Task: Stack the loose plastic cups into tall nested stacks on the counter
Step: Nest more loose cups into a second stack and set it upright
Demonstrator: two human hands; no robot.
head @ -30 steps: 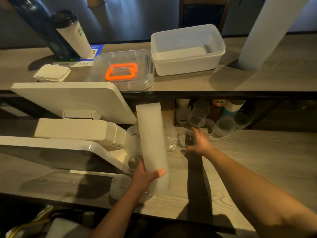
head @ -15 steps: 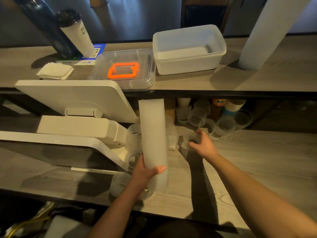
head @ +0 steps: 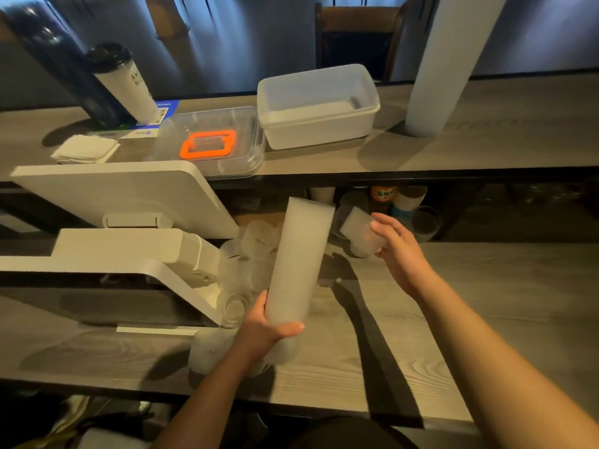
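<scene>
My left hand (head: 264, 327) grips the lower part of a tall nested stack of frosted plastic cups (head: 299, 257), which leans to the right above the wooden counter (head: 470, 296). My right hand (head: 393, 247) holds a single frosted cup (head: 358, 229) tilted, close to the right of the stack's top end. Several loose clear cups (head: 251, 251) lie piled to the left of the stack, and another one (head: 233, 307) lies by my left wrist. More cups (head: 424, 222) sit under the shelf at the back.
A white screen on a stand (head: 129, 202) fills the left side. The upper shelf carries a white tub (head: 319, 106), a clear lid with an orange handle (head: 209, 144), napkins (head: 86, 149), a tumbler (head: 124, 84) and a tall white stack (head: 447, 66).
My right hand has lifted a cup off the counter and brought it up beside the stack's top. The stack in my left hand has tipped to the right.
</scene>
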